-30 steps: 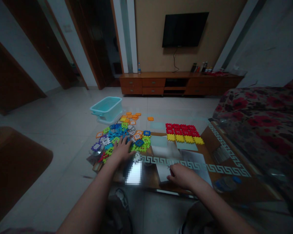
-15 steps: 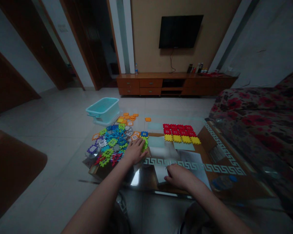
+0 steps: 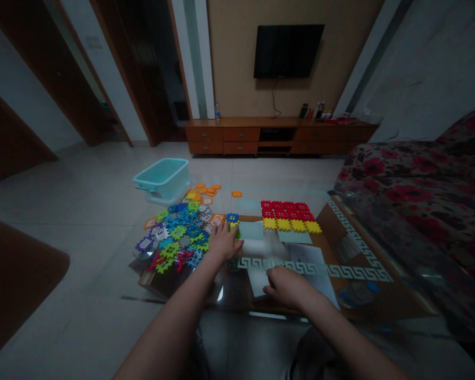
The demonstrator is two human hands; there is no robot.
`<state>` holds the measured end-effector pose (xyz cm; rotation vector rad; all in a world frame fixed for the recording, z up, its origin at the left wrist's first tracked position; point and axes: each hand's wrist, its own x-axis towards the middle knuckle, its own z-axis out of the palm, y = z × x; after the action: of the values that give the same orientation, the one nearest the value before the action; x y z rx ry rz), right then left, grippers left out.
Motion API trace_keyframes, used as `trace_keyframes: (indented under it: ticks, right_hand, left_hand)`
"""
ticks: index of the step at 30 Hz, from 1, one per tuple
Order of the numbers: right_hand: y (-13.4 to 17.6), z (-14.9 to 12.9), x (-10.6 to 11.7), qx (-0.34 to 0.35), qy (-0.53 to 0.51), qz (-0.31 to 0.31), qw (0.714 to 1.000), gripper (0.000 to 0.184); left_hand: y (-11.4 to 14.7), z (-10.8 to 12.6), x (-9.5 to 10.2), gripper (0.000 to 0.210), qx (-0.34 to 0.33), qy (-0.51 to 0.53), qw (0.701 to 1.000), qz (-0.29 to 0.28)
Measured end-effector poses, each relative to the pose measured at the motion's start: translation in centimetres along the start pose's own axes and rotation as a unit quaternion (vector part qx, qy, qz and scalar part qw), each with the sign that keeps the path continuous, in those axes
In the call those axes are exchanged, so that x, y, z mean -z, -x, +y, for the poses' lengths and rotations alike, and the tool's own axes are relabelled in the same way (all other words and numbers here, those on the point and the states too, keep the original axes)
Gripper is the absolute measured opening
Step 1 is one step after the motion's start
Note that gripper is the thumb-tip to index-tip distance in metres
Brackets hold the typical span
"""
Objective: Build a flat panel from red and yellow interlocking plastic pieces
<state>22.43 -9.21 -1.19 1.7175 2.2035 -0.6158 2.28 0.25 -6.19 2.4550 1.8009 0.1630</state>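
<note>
My left hand (image 3: 224, 244) lies with its fingers stretched and slightly spread at the right edge of a heap of plastic interlocking tiles (image 3: 182, 232). Its fingertips touch a yellow-green tile (image 3: 236, 230), mostly covered by the hand, just below a blue tile (image 3: 232, 217). My right hand (image 3: 285, 285) rests curled over the near part of the glass table; whatever its fingers may hold is hidden. Further right, red tiles (image 3: 288, 211) lie joined in rows, with a row of yellow tiles (image 3: 291, 225) along their near side.
A turquoise tub (image 3: 164, 179) stands beyond the heap on the left. Loose orange tiles (image 3: 211, 191) lie at the far side, one orange tile (image 3: 236, 194) apart. The glass table (image 3: 237, 302) has a bottle (image 3: 356, 294) beneath its right part. A flowered sofa (image 3: 415, 184) borders the right.
My left hand has shifted slightly right and up relative to the heap, covering more of the yellow-green tile. My right hand stays curled in place. The view has turned slightly.
</note>
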Motion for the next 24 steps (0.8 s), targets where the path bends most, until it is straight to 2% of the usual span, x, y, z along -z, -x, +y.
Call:
trace_keyframes:
  ticks: [7, 24]
  right_hand:
    - [-0.04, 0.19, -0.17, 0.003, -0.003, 0.002, 1.000, 0.026]
    - [-0.10, 0.14, -0.21, 0.008, 0.004, 0.004, 1.000, 0.026]
  left_hand:
    - [-0.13, 0.56, 0.11, 0.056, 0.007, 0.007, 1.000, 0.009]
    - [0.10, 0.27, -0.44, 0.056, 0.030, 0.023, 0.999, -0.030]
